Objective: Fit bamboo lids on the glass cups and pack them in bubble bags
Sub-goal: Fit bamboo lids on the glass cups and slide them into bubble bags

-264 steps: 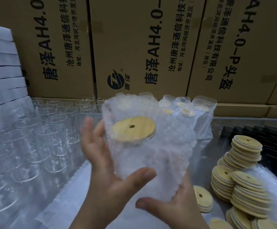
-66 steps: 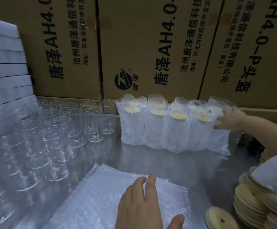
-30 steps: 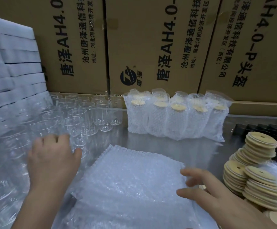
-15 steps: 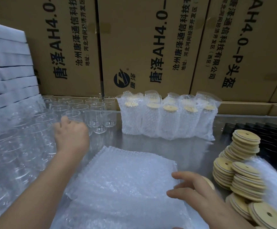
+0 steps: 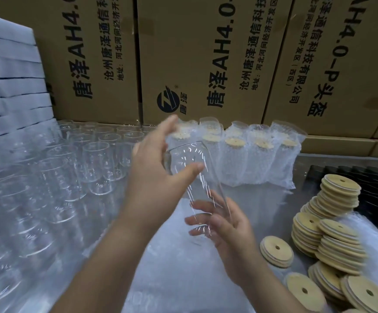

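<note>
one glass cup (image 5: pixel 197 177), bare of any lid, held tilted in the air over the stack of bubble bags (image 5: pixel 179 279). gripped near the rim by the left hand (image 5: pixel 151 177), thumb in front and fingers curled behind; propped at the base on the loosely spread fingers of the right hand (image 5: pixel 226 227). probably light but stiff, slick and breakable (thin clear wall, no give). best taken round the body, not by the rim alone. bamboo lids (image 5: pixel 332 231) piled just to the right; wrapped cups (image 5: pixel 235 159) lined up at the back.
</note>
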